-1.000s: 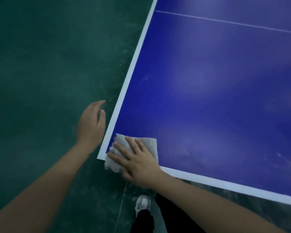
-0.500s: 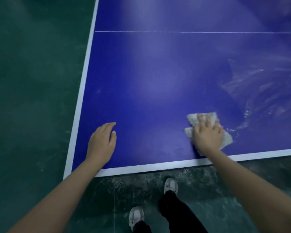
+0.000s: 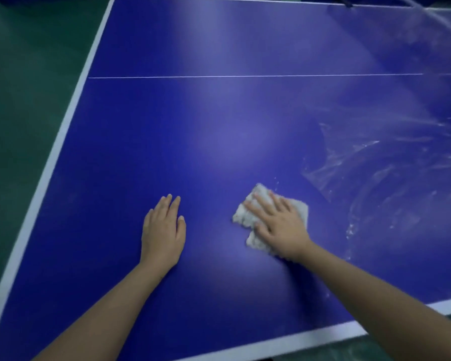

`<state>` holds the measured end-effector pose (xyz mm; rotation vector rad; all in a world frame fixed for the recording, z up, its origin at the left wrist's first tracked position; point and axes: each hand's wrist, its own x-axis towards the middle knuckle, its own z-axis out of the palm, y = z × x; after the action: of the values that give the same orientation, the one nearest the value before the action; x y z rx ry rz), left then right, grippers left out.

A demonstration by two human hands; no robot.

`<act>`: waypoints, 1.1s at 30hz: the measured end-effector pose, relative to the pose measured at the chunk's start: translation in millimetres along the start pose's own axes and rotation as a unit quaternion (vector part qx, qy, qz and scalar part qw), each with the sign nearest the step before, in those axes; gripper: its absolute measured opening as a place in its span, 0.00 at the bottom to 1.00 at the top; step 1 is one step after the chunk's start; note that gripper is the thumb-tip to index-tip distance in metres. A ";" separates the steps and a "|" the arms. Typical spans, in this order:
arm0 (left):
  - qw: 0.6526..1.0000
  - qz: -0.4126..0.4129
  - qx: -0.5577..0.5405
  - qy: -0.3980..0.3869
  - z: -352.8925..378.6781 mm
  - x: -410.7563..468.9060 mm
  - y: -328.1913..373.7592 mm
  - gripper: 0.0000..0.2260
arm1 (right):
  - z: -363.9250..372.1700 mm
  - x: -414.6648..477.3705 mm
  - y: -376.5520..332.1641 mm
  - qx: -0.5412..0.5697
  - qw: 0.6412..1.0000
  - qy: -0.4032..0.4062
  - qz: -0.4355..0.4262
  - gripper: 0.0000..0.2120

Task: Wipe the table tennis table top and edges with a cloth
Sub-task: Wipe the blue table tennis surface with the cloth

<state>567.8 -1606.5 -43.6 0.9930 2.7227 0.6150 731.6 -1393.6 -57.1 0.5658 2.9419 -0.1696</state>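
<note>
Tabletop (image 3: 219, 139): big, rigid, prob. slick near wet streaks (image 3: 388, 165) at right. White edge strips (image 3: 50, 162): left & near side, green floor (image 3: 16, 74) beyond. Plenty of open blue fwd & left for strokes. L hand (image 3: 163, 230): flat on top, fingers straight, holds nothing. R hand (image 3: 279, 227): spread wide, presses cloth (image 3: 248, 212) onto top, just right of L. Cloth: soft, light, looks damp; best pinned under palm mid-fold.

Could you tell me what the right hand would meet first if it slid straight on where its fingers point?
The way looks free: the right hand, pressing the cloth, points up-left over bare table, clear of the left hand, reaching only the thin white line.
</note>
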 end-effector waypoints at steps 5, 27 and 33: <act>0.999 -0.027 0.036 0.008 32.5 60.5 46.0 0.22 | -16.0 50.9 86.3 0.050 0.974 0.041 0.217 0.24; 0.985 -0.116 0.124 0.023 61.6 132.2 80.3 0.27 | -73.7 225.5 320.2 0.041 0.933 0.063 0.353 0.24; 0.975 -0.080 0.203 -0.047 60.2 129.2 74.3 0.28 | -33.2 185.9 174.7 -0.010 0.993 0.038 -0.114 0.27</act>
<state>530.2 -1452.2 -68.4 0.8384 2.8625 -0.0215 622.6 -1160.9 -68.7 0.2349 3.0719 -0.1450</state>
